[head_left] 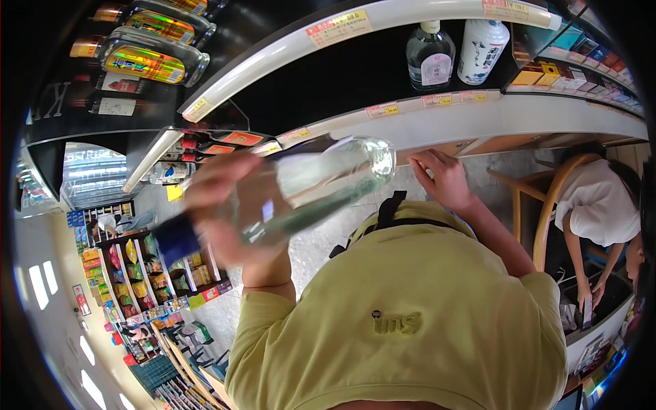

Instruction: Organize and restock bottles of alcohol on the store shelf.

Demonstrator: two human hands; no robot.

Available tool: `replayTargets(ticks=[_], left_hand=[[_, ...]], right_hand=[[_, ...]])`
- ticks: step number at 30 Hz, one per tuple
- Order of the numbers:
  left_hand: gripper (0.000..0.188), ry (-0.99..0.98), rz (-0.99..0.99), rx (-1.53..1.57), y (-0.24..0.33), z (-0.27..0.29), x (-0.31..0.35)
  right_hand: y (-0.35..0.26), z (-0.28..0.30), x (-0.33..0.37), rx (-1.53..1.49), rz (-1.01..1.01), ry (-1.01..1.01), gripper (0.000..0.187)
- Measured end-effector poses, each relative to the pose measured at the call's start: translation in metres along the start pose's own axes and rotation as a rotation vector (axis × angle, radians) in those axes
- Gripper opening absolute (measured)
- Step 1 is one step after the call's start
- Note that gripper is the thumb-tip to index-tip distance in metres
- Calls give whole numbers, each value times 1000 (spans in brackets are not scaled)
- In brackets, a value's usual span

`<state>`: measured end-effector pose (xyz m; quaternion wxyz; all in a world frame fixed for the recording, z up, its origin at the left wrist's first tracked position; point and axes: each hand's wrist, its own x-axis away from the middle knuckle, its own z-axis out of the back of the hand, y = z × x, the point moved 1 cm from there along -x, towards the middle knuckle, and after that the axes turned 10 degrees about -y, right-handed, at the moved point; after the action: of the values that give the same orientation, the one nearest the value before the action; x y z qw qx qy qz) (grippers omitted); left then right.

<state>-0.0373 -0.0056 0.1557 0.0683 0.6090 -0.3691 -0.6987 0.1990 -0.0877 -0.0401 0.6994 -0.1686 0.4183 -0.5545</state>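
Note:
My left hand (232, 205), smeared by motion, is wrapped round a clear glass bottle (335, 174) with a dark blue cap (176, 238). The bottle is tilted nearly sideways, its base toward the right and its cap down at the left. My right hand (443, 179) hovers just past the bottle's base, loosely bent, its fingertips somewhat apart and nothing visible in it. Beyond both hands, the dark shelf (321, 82) carries a clear bottle with a pale label (431, 58) and a white bottle with blue decoration (482, 51).
Amber-labelled bottles (154, 61) stand at the upper left. Small boxes (570, 78) fill shelves at the upper right. A wooden chair (547, 198) and a seated person (594, 205) holding a phone are at the right. Snack racks (147, 270) stand at the lower left.

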Motion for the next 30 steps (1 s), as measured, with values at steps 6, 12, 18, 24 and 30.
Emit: replayTargets(ticks=[6, 12, 18, 24, 30], left_hand=[[23, 7, 98, -341, -95, -5, 30], [16, -18, 168, -436, -145, -14, 32], [15, 31, 263, -419, -190, -19, 32], [16, 70, 330, -400, -225, -24, 25], [19, 12, 336, -466, -251, -27, -3]], right_hand=[[8, -1, 11, -11, -59, -10, 11], [16, 2, 26, 9, -96, 6, 12], [21, 6, 29, 23, -123, 18, 13], [29, 14, 27, 30, -146, 1, 11], [38, 16, 26, 40, -183, -17, 11]])
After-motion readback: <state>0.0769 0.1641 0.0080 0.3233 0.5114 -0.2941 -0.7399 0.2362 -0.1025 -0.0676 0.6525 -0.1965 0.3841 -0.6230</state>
